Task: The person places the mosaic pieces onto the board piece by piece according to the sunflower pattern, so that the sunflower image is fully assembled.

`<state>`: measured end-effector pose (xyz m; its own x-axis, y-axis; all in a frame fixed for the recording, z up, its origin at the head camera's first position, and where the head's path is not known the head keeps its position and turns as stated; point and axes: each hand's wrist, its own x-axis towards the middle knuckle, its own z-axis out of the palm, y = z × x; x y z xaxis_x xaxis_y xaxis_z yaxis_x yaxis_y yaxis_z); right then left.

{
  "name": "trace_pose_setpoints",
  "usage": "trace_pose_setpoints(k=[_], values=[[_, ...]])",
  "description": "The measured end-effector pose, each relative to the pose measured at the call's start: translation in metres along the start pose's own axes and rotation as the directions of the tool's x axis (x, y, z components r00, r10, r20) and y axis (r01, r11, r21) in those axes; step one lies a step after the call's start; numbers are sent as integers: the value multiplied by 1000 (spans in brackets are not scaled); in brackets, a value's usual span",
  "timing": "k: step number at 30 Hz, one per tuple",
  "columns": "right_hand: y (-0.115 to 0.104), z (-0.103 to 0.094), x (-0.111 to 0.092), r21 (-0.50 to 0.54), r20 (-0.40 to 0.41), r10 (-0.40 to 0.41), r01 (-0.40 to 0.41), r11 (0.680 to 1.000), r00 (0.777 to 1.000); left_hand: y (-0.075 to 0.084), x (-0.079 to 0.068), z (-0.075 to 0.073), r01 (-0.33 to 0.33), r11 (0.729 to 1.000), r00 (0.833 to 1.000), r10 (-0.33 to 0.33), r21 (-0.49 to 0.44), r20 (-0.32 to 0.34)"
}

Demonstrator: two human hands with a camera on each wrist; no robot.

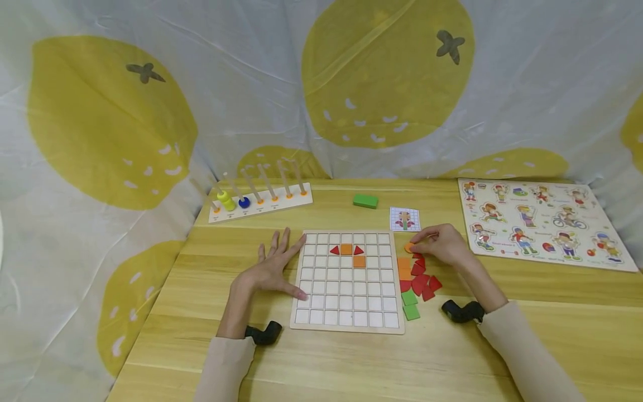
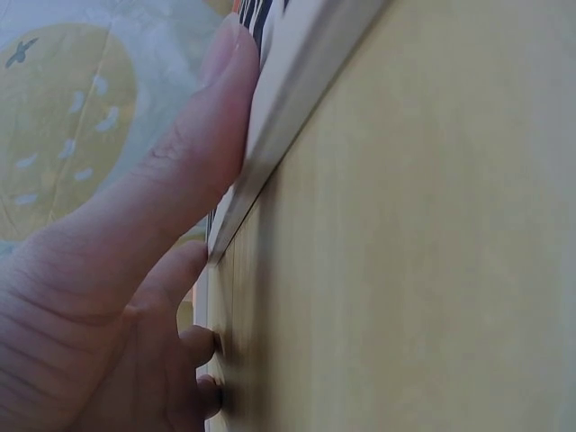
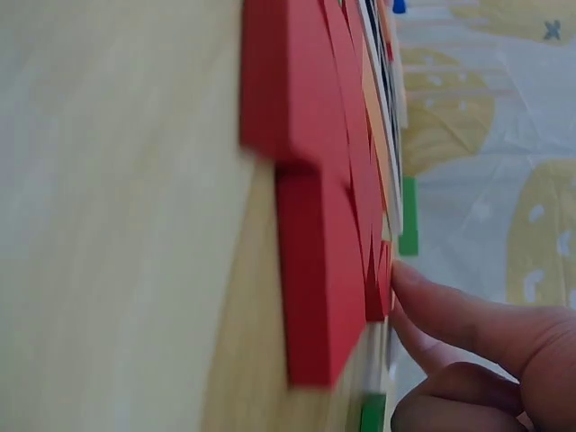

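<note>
A square wooden grid board (image 1: 346, 331) lies on the table, with two red triangles and two orange squares in its upper cells. My left hand (image 1: 271, 269) spreads its fingers along the board's left edge; the thumb (image 2: 171, 153) rests on the rim in the left wrist view. Just right of the board, my right hand (image 1: 442, 243) pinches a small orange piece (image 1: 409, 247) between thumb and fingertips. Below it lies a pile of red pieces (image 1: 421, 285), also seen as red blocks (image 3: 306, 270) in the right wrist view, beside orange squares (image 1: 404, 268) and green squares (image 1: 410, 305).
A small pattern card (image 1: 404, 219) lies behind the board, near a green block (image 1: 365, 201). At the back left stands a peg stand (image 1: 261, 206) with yellow and blue beads. A picture puzzle board (image 1: 547, 223) lies at the right. Printed cloth hangs behind the table.
</note>
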<state>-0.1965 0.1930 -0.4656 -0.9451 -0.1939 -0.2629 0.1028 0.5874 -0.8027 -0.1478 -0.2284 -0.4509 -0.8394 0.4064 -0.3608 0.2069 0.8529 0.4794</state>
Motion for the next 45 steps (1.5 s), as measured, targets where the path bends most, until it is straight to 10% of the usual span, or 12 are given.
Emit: trace_pose_setpoints(k=[45], values=[[-14,0,-6,43,185,-9,1,999,983,-1,1,1,1,1000,1000,-1,-12,2]])
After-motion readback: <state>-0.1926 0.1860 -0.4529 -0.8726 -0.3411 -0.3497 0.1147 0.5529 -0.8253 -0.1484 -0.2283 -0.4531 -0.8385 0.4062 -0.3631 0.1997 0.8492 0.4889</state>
